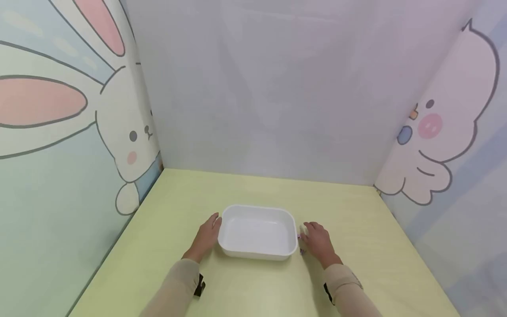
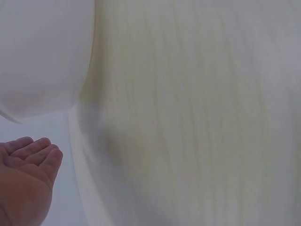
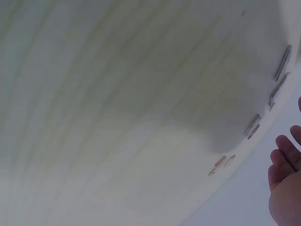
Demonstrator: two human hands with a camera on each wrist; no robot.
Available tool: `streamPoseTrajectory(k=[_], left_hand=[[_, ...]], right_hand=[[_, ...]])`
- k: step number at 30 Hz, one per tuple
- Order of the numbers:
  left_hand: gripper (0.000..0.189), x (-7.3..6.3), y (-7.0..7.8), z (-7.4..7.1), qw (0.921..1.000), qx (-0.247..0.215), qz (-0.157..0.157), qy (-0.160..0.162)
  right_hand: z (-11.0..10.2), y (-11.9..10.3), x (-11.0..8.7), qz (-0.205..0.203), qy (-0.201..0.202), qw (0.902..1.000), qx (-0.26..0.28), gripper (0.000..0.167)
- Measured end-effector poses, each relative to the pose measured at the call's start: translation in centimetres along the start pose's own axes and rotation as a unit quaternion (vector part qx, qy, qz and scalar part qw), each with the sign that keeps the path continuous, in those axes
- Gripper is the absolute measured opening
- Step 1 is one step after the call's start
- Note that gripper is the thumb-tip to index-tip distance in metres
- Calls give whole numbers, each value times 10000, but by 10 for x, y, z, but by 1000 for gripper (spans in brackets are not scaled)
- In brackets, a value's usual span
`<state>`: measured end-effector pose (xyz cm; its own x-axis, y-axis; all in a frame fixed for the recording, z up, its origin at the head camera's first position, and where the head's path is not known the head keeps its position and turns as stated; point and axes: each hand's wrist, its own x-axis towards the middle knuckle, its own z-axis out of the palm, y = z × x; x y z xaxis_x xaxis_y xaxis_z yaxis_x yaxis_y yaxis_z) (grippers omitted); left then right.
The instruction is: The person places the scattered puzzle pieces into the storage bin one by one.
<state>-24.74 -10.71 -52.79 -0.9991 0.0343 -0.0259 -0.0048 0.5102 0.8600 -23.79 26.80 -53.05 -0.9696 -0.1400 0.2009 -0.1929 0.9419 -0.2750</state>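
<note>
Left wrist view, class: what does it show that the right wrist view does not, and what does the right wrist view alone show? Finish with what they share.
Only the left wrist view: the left hand at the lower left and, plainly, the white tub at the upper left.
Only the right wrist view: the right hand, cut off by the right edge, and several small thin pieces, too blurred to identify.
Both: the pale, streaked table. Whether the tub shows at the right wrist view's upper right is unclear.
</note>
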Motion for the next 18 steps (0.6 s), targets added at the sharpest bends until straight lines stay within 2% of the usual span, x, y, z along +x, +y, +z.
streamPoseTrajectory(k=[7, 12, 18], left_hand=[[54, -3, -8, 11, 9995, -233, -12, 194], [49, -6, -10, 12, 9993, -264, 18, 277], [46, -1, -6, 19, 9990, -266, 71, 350]], right_hand=[[5, 0, 9, 142, -290, 9995, 50, 29], [8, 2, 18, 149, -381, 9992, 25, 24], [-2, 9, 35, 464, -697, 9960, 318, 22]])
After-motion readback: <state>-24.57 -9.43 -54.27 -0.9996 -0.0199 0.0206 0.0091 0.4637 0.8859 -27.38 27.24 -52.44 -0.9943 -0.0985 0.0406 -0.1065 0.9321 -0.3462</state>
